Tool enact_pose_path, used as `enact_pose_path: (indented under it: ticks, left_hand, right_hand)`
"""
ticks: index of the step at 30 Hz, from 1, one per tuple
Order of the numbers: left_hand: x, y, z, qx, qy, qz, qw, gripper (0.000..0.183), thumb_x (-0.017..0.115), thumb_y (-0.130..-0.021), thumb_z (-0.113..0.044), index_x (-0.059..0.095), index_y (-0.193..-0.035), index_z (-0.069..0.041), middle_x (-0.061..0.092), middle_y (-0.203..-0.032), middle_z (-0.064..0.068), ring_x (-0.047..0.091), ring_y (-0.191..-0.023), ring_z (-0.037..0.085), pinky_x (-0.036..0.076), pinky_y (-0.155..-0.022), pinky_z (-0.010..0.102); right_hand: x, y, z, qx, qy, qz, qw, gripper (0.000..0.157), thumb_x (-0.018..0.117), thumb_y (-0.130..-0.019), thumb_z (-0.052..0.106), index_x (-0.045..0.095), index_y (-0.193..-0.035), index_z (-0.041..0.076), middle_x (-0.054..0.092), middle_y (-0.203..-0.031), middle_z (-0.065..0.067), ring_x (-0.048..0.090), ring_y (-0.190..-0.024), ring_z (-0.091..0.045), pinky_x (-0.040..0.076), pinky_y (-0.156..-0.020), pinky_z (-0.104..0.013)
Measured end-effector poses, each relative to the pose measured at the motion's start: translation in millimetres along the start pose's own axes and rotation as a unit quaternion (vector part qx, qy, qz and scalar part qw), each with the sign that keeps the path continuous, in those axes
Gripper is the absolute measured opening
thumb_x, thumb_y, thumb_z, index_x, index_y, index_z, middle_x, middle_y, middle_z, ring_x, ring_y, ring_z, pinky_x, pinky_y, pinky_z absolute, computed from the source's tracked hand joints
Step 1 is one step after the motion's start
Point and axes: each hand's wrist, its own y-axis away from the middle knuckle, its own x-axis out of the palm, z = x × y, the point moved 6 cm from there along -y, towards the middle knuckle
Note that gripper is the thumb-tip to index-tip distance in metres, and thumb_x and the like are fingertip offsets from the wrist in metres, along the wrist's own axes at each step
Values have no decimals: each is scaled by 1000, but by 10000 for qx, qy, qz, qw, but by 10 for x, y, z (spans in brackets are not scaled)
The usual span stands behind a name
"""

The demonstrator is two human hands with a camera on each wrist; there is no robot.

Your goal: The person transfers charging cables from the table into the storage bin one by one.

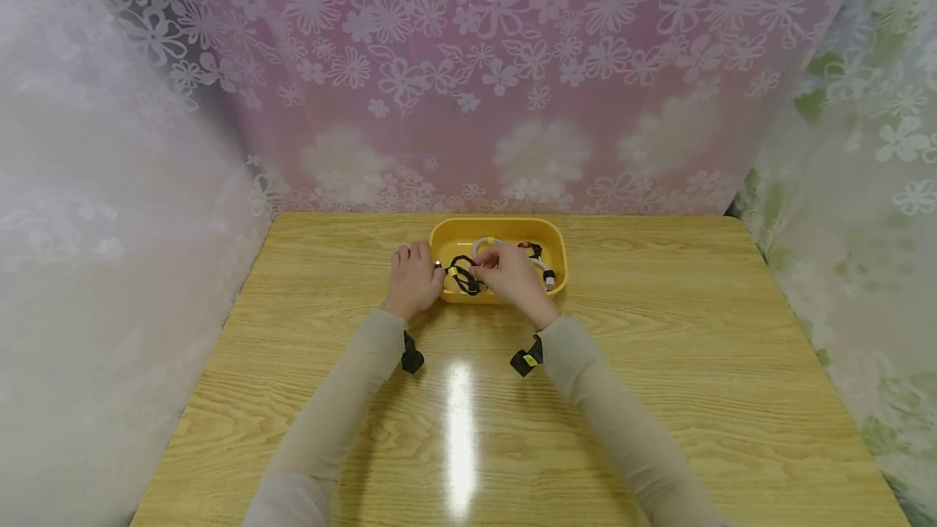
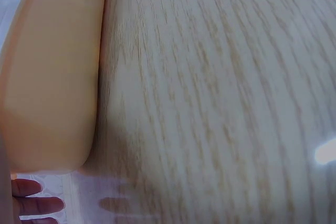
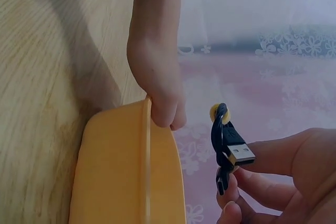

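Note:
A coiled black USB cable [image 3: 217,135] with yellow ties is pinched between the thumb and fingers of my right hand [image 1: 512,273]. In the head view the cable [image 1: 461,261] appears over the left part of a yellow bin [image 1: 505,228]. Its silver USB plug [image 3: 241,153] points toward the right wrist camera. My left hand [image 1: 413,281] holds the bin's left end, thumb at the rim and fingers along the outside. Only some left fingers [image 2: 39,204] show in the left wrist view, beside the bin wall [image 2: 52,77].
Inside the bin lie a white cable [image 1: 477,246] with a yellow tie, a white cable end with a black band [image 1: 549,275] and a small red-and-black item [image 1: 533,249]. The bin stands near the back edge of a wooden table [image 1: 659,307]. Floral curtains [image 1: 468,88] surround it.

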Motion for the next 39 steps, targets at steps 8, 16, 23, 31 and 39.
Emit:
enact_pose_path:
  ticks: [8,16,23,31,39]
  left_hand:
    - [4,-7,24,-65,-48,12,10000,29,42,-98,-26,42,-112,-1,46,-110,17,37,-104,37,25,-100,49]
    - [2,-14,32,-65,-98,-19,9999,27,44,-99,-25,43,-110,-1,47,-110,18,37,-103,37,26,-98,49]
    - [-3,-13,32,-62,-85,52,9999,31,43,-98,-26,43,-116,0,47,-112,18,38,-105,37,26,-100,50]
    - [1,-27,28,-93,-82,134,9998,31,44,-99,-27,43,-117,-1,47,-113,17,38,-106,37,26,-100,49]
    - [19,-21,17,-123,-107,225,9996,32,44,-99,-27,44,-117,0,47,-114,18,39,-109,38,25,-103,50]
  right_hand:
    - [9,-264,-96,329,-227,41,9992,19,70,-92,23,74,-104,8,68,-97,-6,63,-85,-22,52,-73,-38]
    - [91,-481,-232,621,-419,150,9971,17,71,-92,23,74,-102,9,68,-94,-6,65,-85,-29,51,-75,-42]
    - [192,-624,-271,675,-758,303,9944,16,70,-93,22,73,-102,8,67,-96,-8,64,-88,-29,50,-80,-44]
    - [279,-777,-357,801,-1110,98,9905,18,71,-92,20,72,-103,6,66,-102,-9,62,-87,-24,51,-74,-37]
    - [422,-902,-524,1028,-1313,-164,9859,16,72,-91,19,73,-101,6,68,-101,-8,64,-86,-24,52,-75,-40]
